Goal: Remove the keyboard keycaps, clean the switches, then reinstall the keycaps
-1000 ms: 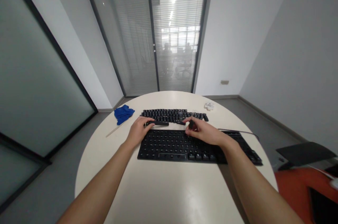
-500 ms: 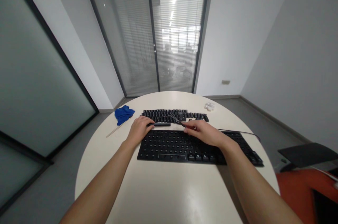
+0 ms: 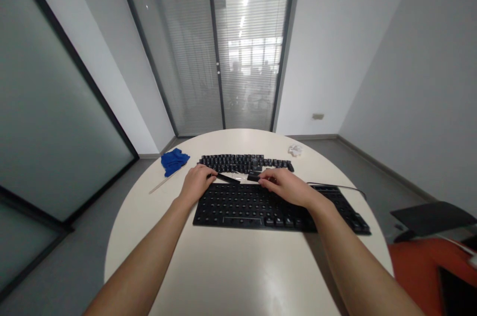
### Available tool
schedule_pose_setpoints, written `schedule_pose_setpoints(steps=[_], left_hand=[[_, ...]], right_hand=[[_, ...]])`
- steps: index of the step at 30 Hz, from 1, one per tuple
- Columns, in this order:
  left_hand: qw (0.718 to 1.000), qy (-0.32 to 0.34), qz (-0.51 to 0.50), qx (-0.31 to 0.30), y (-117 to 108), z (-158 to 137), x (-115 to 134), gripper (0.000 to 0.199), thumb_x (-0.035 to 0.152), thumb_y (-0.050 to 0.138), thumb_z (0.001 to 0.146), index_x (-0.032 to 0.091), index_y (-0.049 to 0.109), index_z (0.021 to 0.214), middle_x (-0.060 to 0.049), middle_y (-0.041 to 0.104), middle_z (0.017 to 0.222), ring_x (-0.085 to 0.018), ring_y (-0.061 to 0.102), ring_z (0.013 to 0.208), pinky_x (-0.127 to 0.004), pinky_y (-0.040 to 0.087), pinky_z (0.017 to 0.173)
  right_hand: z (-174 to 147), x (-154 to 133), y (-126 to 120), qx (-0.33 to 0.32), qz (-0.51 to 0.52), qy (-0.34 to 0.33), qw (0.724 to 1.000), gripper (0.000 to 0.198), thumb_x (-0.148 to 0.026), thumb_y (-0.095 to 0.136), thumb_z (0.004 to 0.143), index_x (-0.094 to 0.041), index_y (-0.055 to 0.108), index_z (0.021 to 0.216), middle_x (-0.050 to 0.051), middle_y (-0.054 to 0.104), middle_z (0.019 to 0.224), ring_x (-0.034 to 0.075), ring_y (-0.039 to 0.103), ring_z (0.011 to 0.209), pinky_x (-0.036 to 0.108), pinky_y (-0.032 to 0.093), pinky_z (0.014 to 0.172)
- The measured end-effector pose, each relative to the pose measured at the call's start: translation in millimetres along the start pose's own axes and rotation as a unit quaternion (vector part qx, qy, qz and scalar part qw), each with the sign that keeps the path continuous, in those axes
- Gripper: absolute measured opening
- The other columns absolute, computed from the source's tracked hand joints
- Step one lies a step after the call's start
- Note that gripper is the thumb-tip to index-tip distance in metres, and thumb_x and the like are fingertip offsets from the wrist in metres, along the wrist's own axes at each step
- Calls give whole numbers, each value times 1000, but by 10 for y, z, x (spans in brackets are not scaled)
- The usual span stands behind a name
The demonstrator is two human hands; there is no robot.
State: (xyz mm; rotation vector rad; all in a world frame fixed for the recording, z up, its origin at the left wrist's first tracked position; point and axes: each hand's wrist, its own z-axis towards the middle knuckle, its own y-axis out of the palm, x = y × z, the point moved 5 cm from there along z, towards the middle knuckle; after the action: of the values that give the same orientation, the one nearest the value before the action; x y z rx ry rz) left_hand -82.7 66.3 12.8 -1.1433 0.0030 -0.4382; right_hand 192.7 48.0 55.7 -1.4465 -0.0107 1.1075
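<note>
Pale round tabletop [image 3: 223, 266], and a shift between the hands! The left hand [image 3: 197, 184], fingers pinching one long black keycap [image 3: 228, 178], has swung its free end toward the keyboard [image 3: 231, 206]; the right hand [image 3: 285, 184], fingers closed on one black-handled wire tool [image 3: 254, 176], has dropped the wires level. Bar and tool now almost meet, just beyond the keyboard, so the work looks centred there. Count them: one keyboard, one blue cloth [image 3: 174, 161], one stick [image 3: 161, 187], one white crumple [image 3: 295, 150]; loose keycaps [image 3: 234, 162], too small to number.
</note>
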Motion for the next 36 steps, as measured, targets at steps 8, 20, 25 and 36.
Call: schedule_pose_setpoints(steps=[8,20,25,36], left_hand=[[996,81,29,-37,42,33,52,22,17,64,91,25,75,108,-4,75,104,-24,60,103,-36,47,89],[963,202,106,-145,31,219,121,16,23,66,90,27,74,104,-4,72,99,-24,58,101,-33,41,81],[956,223,111,-156,44,289,178,11,22,70,88,24,73,98,-5,69,99,-23,58,99,-32,39,81],[949,232,139,-162,48,260,272,7,20,63,92,22,69,95,-6,71,96,-24,57,99,-33,38,80]], right_hand=[[4,1,-2,0,-5,9,1000,26,-35,51,96,-19,71,93,7,73,89,19,63,75,30,43,71],[-2,24,-9,-3,-7,18,1000,27,-36,51,96,-18,71,92,7,73,90,20,64,78,31,44,71],[3,37,-14,-3,-9,16,1000,27,-36,50,96,-18,70,91,7,73,90,20,63,78,30,44,71],[-1,23,-25,-2,-3,19,1000,28,-36,50,96,-18,71,92,7,72,89,19,62,77,30,44,70]])
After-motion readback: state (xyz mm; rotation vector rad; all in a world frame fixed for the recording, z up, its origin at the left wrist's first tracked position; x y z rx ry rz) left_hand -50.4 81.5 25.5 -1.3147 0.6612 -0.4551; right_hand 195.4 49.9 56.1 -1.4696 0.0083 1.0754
